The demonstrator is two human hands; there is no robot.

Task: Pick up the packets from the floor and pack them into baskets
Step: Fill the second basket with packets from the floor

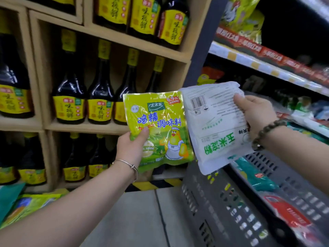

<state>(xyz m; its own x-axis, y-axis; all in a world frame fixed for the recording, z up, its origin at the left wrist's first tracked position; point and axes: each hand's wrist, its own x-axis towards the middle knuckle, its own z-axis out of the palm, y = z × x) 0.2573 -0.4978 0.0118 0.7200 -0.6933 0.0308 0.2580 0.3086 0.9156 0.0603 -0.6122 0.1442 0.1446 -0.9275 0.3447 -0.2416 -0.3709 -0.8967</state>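
My left hand (132, 147) grips a yellow-green packet (158, 129) with a cartoon chicken by its lower left edge, held upright at chest height. My right hand (256, 113) holds a white packet (211, 125) with green print, turned upside down, by its right edge. The two packets touch side by side. Below the white packet stands a grey plastic basket (210, 207) with slotted walls; inside it lie a teal packet (254, 175) and a red packet (288, 213).
Wooden shelves (114, 128) full of dark sauce bottles with yellow labels fill the left. A metal store shelf (267, 68) with more goods runs along the right. Several green packets (26, 205) lie on the grey floor at lower left, by yellow-black tape (149, 185).
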